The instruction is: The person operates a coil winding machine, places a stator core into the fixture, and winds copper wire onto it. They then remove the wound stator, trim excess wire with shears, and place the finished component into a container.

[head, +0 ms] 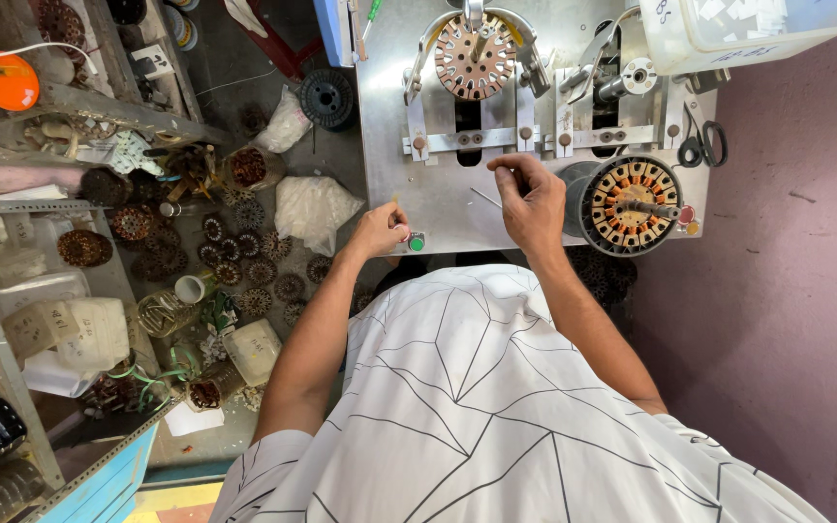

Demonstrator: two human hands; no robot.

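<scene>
My left hand [380,230] rests at the near edge of a metal machine plate [438,199], its fingers curled over a red button beside a green button [417,244]. My right hand [531,199] hovers over the plate with thumb and fingers pinched on a thin wire [484,198]. A round slotted stator core [476,55] sits clamped in the fixture at the far side of the plate. A wound stator with copper coils [631,203] stands on a spindle right of my right hand.
A clear plastic box [758,29] sits at the top right, black scissors [704,147] beside it. Several stator cores [244,261] and plastic bags [312,208] lie on the floor to the left. Shelves [31,291] with parts stand far left. A purple wall [796,291] is right.
</scene>
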